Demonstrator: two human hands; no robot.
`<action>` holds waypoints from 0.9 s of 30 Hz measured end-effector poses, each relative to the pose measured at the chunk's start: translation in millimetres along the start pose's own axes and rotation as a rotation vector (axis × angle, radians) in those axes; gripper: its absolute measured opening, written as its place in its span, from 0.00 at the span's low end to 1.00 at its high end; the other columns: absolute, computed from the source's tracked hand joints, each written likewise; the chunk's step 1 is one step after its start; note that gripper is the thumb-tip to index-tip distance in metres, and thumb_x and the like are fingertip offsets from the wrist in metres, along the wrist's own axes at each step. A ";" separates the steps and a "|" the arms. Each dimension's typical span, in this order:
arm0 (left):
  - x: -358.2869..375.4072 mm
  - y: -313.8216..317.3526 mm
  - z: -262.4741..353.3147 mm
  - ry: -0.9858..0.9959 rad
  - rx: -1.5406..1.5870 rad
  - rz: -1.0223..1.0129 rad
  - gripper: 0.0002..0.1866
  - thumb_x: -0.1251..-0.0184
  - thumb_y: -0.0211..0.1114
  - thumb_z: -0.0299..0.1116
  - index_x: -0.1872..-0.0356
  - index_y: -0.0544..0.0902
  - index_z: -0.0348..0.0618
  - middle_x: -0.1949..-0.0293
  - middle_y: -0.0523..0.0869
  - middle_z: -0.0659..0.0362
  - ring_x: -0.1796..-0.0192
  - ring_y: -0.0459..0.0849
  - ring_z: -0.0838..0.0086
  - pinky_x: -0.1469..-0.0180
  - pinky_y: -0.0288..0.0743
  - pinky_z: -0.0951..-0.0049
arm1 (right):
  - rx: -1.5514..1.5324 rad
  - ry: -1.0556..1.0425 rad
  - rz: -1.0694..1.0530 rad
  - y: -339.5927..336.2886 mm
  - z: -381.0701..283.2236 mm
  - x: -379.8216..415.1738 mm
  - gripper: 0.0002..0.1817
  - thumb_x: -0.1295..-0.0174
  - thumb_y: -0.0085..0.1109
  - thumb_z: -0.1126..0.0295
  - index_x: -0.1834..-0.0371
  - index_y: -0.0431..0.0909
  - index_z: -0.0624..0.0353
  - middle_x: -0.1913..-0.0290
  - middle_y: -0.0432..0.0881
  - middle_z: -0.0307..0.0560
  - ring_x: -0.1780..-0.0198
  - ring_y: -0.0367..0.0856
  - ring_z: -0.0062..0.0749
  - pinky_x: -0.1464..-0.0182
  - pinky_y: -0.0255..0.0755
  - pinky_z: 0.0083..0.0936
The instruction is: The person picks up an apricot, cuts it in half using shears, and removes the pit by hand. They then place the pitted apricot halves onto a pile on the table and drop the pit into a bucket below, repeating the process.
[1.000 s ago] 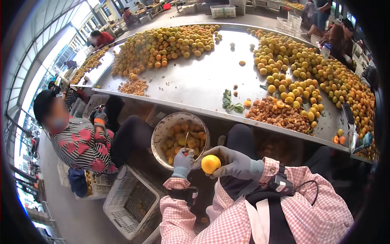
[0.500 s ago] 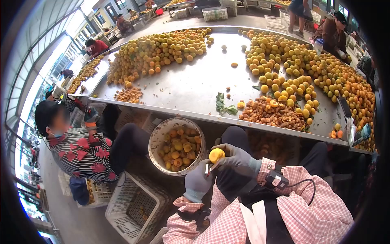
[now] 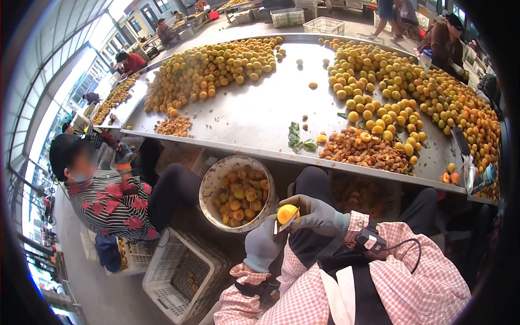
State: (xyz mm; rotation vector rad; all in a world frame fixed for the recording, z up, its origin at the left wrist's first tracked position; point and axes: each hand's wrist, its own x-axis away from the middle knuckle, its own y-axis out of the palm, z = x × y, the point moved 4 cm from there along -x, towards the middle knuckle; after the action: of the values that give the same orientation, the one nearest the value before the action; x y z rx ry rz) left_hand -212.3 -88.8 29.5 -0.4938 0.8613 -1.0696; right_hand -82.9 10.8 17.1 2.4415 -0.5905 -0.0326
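My right hand [image 3: 317, 214], in a grey glove, grips a yellow apricot [image 3: 287, 213] between its fingertips. Close below it, my left hand [image 3: 261, 246], gloved too, is closed on a small knife [image 3: 275, 226] whose pale blade points up against the fruit. Most of the knife's handle is hidden in the glove. Both hands are over my lap, beside a white bucket [image 3: 207, 201] holding apricots [image 3: 244, 200]. Beyond them, on the metal table [image 3: 260, 119], lies a pile of brownish fruit pieces [image 3: 363, 151].
Whole apricots [image 3: 216, 67] are heaped at the table's far left, with another heap [image 3: 411, 86] to the right. An upright plastic crate [image 3: 184, 271] stands on the floor at left. A co-worker in a striped floral top [image 3: 108, 203] sits left of the bucket. Green leaves [image 3: 299, 140] lie near the table edge.
The apricot has turned slightly in my right hand and sits a little lower, with the blade now against its lower edge. The view has shifted slightly.
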 end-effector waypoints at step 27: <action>-3.5 12.9 -52.0 -0.436 0.330 0.006 0.09 0.37 0.61 0.29 0.57 0.80 0.44 0.71 0.83 0.49 0.69 0.83 0.55 0.66 0.75 0.64 | -0.066 -0.050 0.138 -13.1 -2.4 -2.3 0.29 0.39 0.64 0.77 0.34 0.66 0.59 0.46 0.77 0.45 0.49 0.82 0.31 0.47 0.78 0.26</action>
State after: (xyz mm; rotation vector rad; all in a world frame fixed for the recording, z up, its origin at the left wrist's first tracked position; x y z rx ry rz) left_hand -247.9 -77.6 -9.2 -0.4216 0.2948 -1.0229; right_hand -79.2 22.4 11.2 2.3367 -0.7666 -0.0564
